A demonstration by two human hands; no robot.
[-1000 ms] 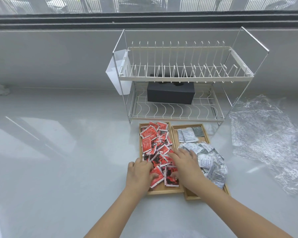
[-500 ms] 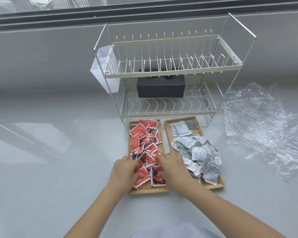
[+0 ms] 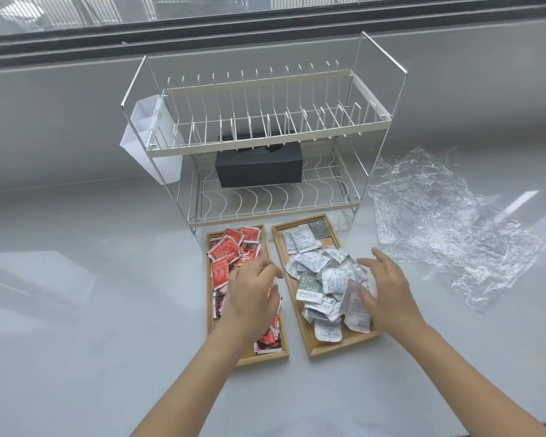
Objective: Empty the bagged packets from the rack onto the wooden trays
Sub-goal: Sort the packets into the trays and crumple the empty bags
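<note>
No text, brand, number or sign is legible anywhere in the view. The white and grey packets (image 3: 327, 280) on the right wooden tray (image 3: 341, 348) carry lines of small dark print, too blurred to read. The red packets (image 3: 226, 250) on the left wooden tray (image 3: 265, 357) bear pale markings and dark patterns, and no characters can be made out on them.

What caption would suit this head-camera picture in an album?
Two hands spread red packets and white packets on wooden trays before a wire rack.
</note>
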